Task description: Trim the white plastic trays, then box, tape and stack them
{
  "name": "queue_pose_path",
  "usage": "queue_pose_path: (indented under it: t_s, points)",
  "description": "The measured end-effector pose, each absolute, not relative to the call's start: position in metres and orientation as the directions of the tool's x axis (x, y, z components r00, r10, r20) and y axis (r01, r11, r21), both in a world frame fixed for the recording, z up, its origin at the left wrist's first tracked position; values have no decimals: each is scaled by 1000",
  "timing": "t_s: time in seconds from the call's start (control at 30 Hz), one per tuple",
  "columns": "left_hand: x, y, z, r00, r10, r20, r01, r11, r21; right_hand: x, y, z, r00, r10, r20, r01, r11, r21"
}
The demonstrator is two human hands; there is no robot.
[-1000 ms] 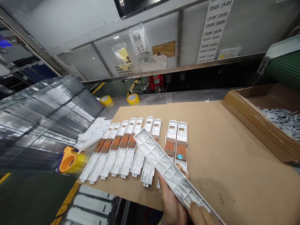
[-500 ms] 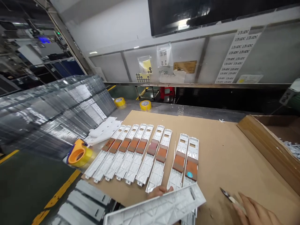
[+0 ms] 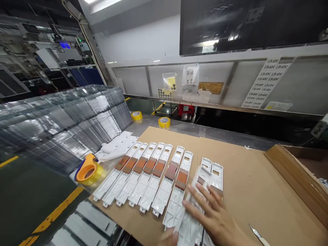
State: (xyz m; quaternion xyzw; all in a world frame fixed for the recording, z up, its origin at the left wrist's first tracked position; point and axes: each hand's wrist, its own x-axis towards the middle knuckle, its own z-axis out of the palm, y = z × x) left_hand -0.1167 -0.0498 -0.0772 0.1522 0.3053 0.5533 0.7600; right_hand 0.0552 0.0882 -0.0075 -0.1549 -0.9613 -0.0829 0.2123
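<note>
The right hand [image 3: 212, 213], open with fingers spread, lies over a blurred, long white ribbed plastic strip [image 3: 189, 227] at the near right of the row. The left hand [image 3: 167, 238], partly cut off, curls at its near left edge; I cannot tell whether it grips. White strips with orange-brown blocks [image 3: 149, 193] lie left, a silver-bladed knife [image 3: 257, 234] right, on brown cardboard [image 3: 246, 191].

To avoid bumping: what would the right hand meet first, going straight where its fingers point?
Probably the rectangular orange-brown block on the white plastic strip just left, though depth is unclear.
</note>
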Motion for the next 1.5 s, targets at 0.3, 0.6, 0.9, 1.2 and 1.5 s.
queue_pose_path:
  t_s: [0.3, 0.6, 0.9, 1.2, 1.5]
  points:
    - [-72, 19, -108, 38, 918, -395, -814, 257, 520, 36, 142, -59, -696, 716, -48, 717, 689, -106]
    - [-78, 17, -114, 140, 880, -453, -850, 342, 401, 44, 167, -40, -730, 629, -266, 682, 651, -333]
    - [-75, 14, -112, 96, 850, -519, -863, 331, 382, 73, 194, -22, -779, 609, -149, 523, 501, -690]
    - [-78, -4, -81, -236, 910, -340, -663, 105, 742, 57, 80, -18, -765, 587, 266, 399, 756, -519]
    - [-57, -5, -60, -127, 992, -22, -721, -78, 688, 58, 60, -34, -752, 561, 345, 444, 819, -363]
